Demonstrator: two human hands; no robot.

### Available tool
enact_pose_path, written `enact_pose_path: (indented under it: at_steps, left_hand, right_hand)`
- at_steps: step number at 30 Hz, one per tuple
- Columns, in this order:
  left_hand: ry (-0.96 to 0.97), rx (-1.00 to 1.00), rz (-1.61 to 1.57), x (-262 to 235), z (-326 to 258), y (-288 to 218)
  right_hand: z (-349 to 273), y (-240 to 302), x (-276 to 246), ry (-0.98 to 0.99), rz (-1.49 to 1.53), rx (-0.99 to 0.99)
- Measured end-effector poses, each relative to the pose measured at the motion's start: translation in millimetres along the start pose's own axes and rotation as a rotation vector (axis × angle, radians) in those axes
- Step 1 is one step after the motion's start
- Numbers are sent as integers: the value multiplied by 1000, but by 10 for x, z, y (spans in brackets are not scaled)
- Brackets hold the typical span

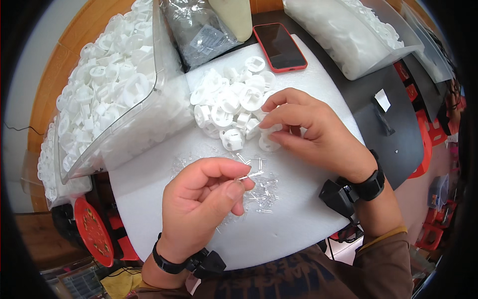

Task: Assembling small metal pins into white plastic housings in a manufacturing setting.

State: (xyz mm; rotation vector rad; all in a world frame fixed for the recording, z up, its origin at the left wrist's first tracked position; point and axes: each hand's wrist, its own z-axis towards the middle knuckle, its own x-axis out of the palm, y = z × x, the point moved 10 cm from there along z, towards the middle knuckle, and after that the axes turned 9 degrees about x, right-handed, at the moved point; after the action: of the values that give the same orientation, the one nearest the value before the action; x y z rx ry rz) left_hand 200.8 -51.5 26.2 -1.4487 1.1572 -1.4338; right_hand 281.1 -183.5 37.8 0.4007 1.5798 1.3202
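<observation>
My left hand [201, 199] pinches a small clear plastic pin [255, 174] between thumb and forefinger, above the middle of the white foam sheet [149, 194]. Below and beside it lie several loose clear pins [266, 192]. Farther right, my right hand [313, 132] reaches the near right edge of a heap of white round plastic parts [229, 99]. Its thumb and forefinger close on one white round plastic part [269, 143], partly hidden by the fingers. The middle finger is bent and held apart above.
A large clear bin [144, 114] full of white parts stands at the left. At the back are a clear plastic bag [199, 35] and a red-edged phone [280, 47]. Another clear bin [348, 50] stands back right. Red stools [92, 231] are below the table.
</observation>
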Motion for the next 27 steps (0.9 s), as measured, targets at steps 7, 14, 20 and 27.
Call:
enact_pose_path:
  at_steps: [7,14,20,27]
  left_hand:
    - [-25,87,27,-42,-43,-119]
    - [-8,58,-14,23,-38,-58]
    - [17,76,-152,79,-23,-8]
    - [4,135,-146,37,-17,-51]
  right_hand:
    - [-21,23,-49,-15,223,83]
    - [-95,105,61,96,712,160]
    - [-156,112,253,175,827,261]
    - [-169,226,261,179,732,131]
